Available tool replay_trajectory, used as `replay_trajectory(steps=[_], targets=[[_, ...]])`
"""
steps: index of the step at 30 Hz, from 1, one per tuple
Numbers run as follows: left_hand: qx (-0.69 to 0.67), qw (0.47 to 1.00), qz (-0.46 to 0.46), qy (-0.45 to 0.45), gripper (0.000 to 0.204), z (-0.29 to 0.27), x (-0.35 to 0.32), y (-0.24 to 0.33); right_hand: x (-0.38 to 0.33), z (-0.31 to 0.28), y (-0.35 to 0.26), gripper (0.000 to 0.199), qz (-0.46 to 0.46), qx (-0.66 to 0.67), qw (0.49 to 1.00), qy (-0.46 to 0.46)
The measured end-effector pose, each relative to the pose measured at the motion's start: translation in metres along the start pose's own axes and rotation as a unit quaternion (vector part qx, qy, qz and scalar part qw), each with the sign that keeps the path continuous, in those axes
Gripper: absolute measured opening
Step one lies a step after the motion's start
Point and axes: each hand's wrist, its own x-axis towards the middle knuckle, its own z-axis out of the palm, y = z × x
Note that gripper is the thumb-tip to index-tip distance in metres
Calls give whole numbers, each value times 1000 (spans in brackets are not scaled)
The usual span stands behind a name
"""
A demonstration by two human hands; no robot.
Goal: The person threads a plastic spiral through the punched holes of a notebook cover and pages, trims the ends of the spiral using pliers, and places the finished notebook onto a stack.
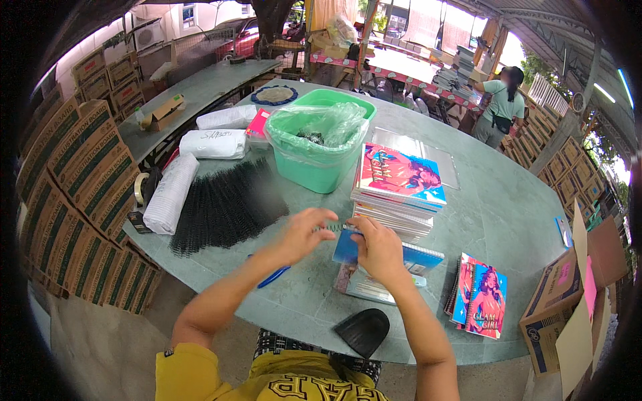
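Observation:
My left hand (304, 235) pinches one end of a dark spiral binding coil (329, 228). The coil reaches across to the top corner of a blue-covered notebook (344, 247). My right hand (379, 248) grips that notebook at the corner, fingers curled over it; how far the coil runs through its edge is hidden. The notebook rests over a low pile of others (364, 286). Just behind stands a tall stack of notebooks (401, 175) with pink and blue illustrated covers. To the left of my hands lies a wide spread of black coils (224, 204). A blue-handled tool (273, 276) is partly under my left forearm.
Coil-bound notebooks (480, 301) lie at right, beside an open cardboard box (555, 307). A green bin (314, 164) lined with clear plastic stands behind. White wrapped rolls (172, 195) sit at left, a black wedge-shaped object (364, 332) at the near edge. Another person (498, 107) stands far right.

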Motion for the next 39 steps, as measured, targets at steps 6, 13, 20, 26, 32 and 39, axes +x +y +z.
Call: replay_trajectory(steps=[6,13,20,26,32,39], targets=[[49,995,89,-1,26,-23,4,1,5,-2,-3,22,7,-61,995,-80],[48,995,92,-12,29,-22,7,-4,7,3,-1,22,37,61,996,-46],[127,959,230,110,12,1,5,9,-1,0,2,22,55,13,998,13],[160,961,47,-222,31,119,-73,22,6,19,6,20,-12,56,998,24],[-8,992,116,-57,31,91,-58,30,-30,-43,36,19,85,-89,992,-30],[157,962,203,90,29,36,-23,27,-68,-67,41,16,97,-47,994,15]])
